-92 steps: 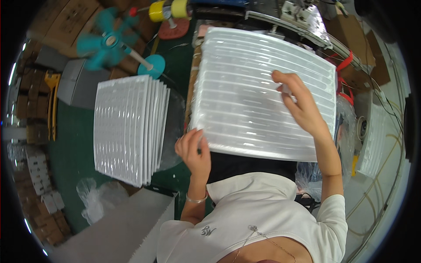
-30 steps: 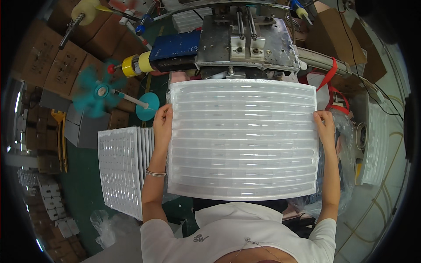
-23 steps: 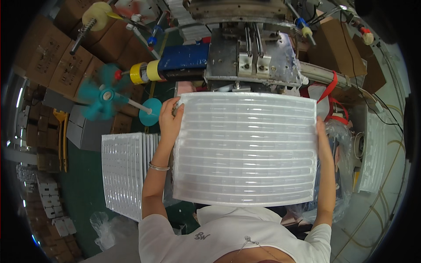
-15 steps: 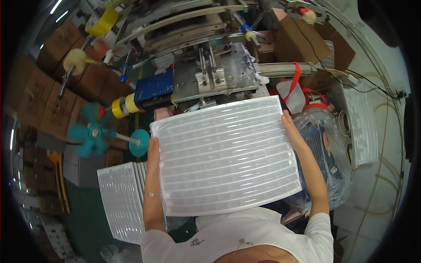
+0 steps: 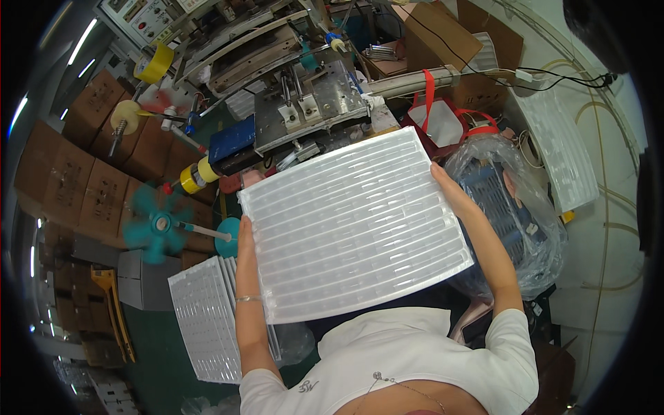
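Observation:
Between my hands is a large white ribbed plastic tray or panel (image 5: 353, 235), covered in long parallel ridges and glossy under the light. My left hand (image 5: 246, 234) grips its left edge, and the fingers are partly hidden behind it. At the upper right edge, my right hand (image 5: 446, 185) holds the other side, with its fingertips along the rim. The tray is tilted, its right side higher in view. Just beyond its far edge stands a machine with a metal plate (image 5: 311, 100). I cannot tell whether it is one tray or several nested together.
Upright ribbed trays (image 5: 200, 318) stand in a stack by my left forearm. A spinning teal fan (image 5: 160, 221) is at the left, before stacked cardboard boxes (image 5: 66, 166). On the right lies a plastic-wrapped blue crate (image 5: 494, 197), near a red-handled bag (image 5: 436, 124).
My view has turned, so the machine sits further left and tilted. The tray stays between my hands, with its right side raised a little.

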`<control>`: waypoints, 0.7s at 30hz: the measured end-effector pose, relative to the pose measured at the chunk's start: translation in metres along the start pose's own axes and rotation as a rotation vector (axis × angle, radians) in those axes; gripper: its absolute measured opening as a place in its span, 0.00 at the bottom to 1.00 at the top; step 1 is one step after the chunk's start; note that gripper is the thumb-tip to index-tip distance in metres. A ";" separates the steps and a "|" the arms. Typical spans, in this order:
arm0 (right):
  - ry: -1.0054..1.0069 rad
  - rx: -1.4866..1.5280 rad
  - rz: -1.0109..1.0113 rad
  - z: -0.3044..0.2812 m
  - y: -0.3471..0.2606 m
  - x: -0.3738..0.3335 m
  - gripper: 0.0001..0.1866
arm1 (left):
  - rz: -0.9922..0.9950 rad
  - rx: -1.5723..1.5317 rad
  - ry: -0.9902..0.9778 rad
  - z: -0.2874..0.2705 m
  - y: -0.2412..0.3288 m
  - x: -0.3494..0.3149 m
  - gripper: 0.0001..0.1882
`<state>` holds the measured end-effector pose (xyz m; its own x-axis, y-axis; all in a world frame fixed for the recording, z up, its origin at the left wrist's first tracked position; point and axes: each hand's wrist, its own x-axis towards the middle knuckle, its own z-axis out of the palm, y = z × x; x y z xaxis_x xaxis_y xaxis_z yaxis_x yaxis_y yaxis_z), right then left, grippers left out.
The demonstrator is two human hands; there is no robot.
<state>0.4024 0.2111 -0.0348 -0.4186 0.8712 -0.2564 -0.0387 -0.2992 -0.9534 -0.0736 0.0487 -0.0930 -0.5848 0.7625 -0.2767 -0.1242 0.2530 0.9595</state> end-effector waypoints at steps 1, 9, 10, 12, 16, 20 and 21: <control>0.006 -0.009 -0.003 0.000 0.002 0.003 0.37 | 0.033 0.000 -0.026 -0.002 -0.003 0.002 0.26; 0.258 -0.282 -0.126 -0.049 0.047 0.032 0.30 | 0.540 0.350 0.343 0.011 0.001 0.008 0.18; 0.358 -0.296 -0.188 -0.048 0.039 0.034 0.27 | 0.630 0.386 0.352 0.024 0.030 -0.006 0.16; 0.361 -0.343 -0.244 -0.034 0.016 0.041 0.22 | 0.676 0.565 0.322 0.023 0.053 -0.008 0.15; 0.156 -0.474 -0.425 0.022 -0.021 0.045 0.18 | 0.742 0.921 0.126 0.023 0.058 0.015 0.13; -0.009 -0.631 -0.551 0.098 -0.052 0.035 0.16 | 0.541 0.862 -0.024 0.022 0.077 0.030 0.13; -0.012 -0.634 -0.548 0.113 -0.056 0.034 0.16 | 0.537 0.860 -0.024 0.021 0.079 0.027 0.13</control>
<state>0.2877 0.2138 0.0275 -0.4985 0.8245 0.2677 0.2766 0.4439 -0.8523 -0.0821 0.1020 -0.0259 -0.3761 0.9108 0.1703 0.7751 0.2086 0.5964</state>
